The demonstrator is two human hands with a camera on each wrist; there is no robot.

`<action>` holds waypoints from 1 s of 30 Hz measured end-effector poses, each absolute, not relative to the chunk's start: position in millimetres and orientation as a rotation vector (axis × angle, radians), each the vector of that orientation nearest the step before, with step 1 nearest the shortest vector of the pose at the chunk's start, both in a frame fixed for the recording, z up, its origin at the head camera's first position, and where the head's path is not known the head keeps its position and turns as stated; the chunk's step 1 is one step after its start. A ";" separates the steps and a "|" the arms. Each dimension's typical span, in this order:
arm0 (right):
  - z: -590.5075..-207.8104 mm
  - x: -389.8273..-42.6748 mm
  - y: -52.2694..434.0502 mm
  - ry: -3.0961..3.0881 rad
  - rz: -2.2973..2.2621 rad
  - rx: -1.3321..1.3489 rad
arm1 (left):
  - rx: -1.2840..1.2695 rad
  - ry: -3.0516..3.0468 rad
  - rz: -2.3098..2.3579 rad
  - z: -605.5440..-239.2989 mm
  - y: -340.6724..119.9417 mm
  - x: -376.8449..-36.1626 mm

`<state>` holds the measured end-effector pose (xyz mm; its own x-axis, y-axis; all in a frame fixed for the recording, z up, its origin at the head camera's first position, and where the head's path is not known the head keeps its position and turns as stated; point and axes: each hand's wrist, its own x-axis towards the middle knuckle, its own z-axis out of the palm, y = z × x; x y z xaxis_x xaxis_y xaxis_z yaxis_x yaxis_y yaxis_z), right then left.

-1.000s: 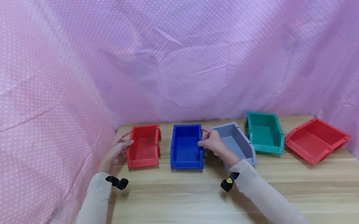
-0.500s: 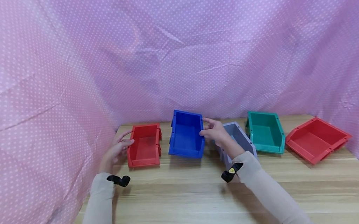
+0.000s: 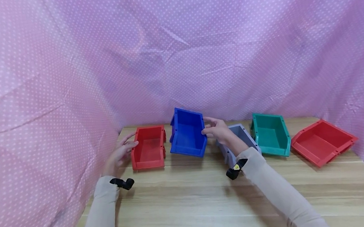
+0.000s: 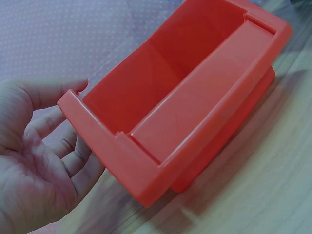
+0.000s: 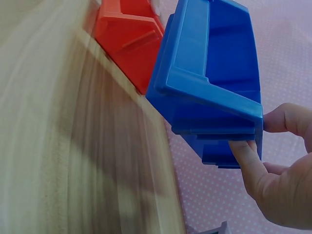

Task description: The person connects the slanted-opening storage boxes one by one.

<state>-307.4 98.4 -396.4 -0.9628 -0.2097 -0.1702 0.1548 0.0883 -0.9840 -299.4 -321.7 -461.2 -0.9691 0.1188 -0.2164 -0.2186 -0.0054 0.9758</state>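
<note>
A blue storage bin (image 3: 188, 134) hangs tilted above the table, its right wall pinched by my right hand (image 3: 218, 130). In the right wrist view the thumb and fingers of that hand (image 5: 285, 175) grip the edge of the blue bin (image 5: 219, 102). To its left a red bin (image 3: 149, 148) stands on the table. My left hand (image 3: 121, 154) holds this red bin by its left wall. Seen from the left wrist, the thumb lies over the rim of the red bin (image 4: 146, 97) and the fingers sit against its outer side.
A grey bin (image 3: 243, 137) stands partly behind my right forearm. Further right are a green bin (image 3: 270, 135) and a second red bin (image 3: 322, 141), turned at an angle. Pink dotted cloth (image 3: 177, 56) hangs behind and beside the wooden table (image 3: 182, 202).
My right hand has raised the blue bin off the table and tilted it, moving it back and up. My left hand has stayed on the left red bin, which has barely moved.
</note>
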 end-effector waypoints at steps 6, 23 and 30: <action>-401.2 -307.9 99.3 2.080 -1.943 -0.036 | -0.080 2.033 2.073 -461.3 -316.2 -301.2; -415.7 -306.4 96.3 2.116 -1.908 -0.032 | -0.055 2.053 2.038 -466.7 -297.5 -303.5; -415.8 -308.1 94.9 2.091 -1.927 -0.024 | -0.040 2.092 2.001 -463.4 -294.1 -304.3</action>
